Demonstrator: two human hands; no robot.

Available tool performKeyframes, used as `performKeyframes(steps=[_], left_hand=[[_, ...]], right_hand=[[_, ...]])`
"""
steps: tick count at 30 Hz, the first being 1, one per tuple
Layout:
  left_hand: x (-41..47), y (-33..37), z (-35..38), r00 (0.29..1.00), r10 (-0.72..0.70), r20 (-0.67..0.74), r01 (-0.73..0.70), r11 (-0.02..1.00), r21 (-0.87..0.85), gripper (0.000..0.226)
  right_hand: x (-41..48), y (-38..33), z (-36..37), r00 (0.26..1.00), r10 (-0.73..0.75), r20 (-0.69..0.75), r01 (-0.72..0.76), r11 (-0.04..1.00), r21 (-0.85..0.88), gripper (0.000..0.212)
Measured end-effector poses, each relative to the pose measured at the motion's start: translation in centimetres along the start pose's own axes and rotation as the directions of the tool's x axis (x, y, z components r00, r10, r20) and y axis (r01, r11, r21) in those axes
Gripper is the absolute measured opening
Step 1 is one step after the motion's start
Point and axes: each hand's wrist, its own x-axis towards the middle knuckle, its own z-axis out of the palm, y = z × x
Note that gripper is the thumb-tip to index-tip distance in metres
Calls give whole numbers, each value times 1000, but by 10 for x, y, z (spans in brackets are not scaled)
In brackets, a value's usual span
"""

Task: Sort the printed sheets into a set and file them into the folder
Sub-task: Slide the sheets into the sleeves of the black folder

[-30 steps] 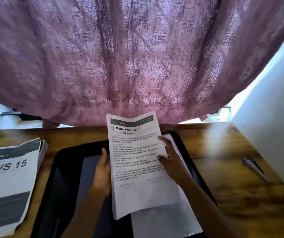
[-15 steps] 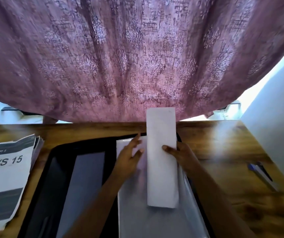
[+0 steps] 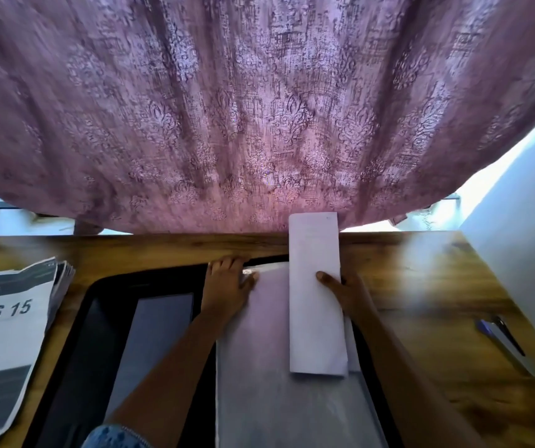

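On grained wooden table (image 3: 437, 286): glossy black folder (image 3: 98, 292), opened flat, clear filmy sleeve (image 3: 259, 367) on its right half. Over sleeve, narrow white sheet (image 3: 316, 302), bent lengthwise, gripped at right edge by right hand (image 3: 347, 292). Left hand (image 3: 227, 286) flat, fingers straight, pressing sleeve's top corner. Left: curled stack (image 3: 4, 334) marked WS 15. Right: pens (image 3: 502, 341). Behind: patterned mauve curtain (image 3: 259, 108).

The top page of the stack of printed sheets (image 3: 4, 334) reads "WS 15" beneath a smaller, blurred "ALCONY" heading.

Bare left hand (image 3: 227, 287), bare right hand (image 3: 348, 294), blue pale-dotted sleeve (image 3: 114, 437) on the left arm
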Motion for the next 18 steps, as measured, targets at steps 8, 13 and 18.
performKeyframes(steps=[8, 13, 18], left_hand=[[-29, -4, 1, 986, 164, 8, -164, 986, 32, 49], [-41, 4, -1, 955, 297, -11, -296, 953, 63, 42], [-36, 4, -3, 958, 286, -9, -286, 958, 3, 42]], right_hand=[[-52, 22, 9, 994, 69, -89, -77, 993, -89, 21], [-60, 9, 1, 987, 73, -141, -78, 996, -35, 12], [-55, -17, -16, 986, 41, -160, -42, 999, -3, 22]])
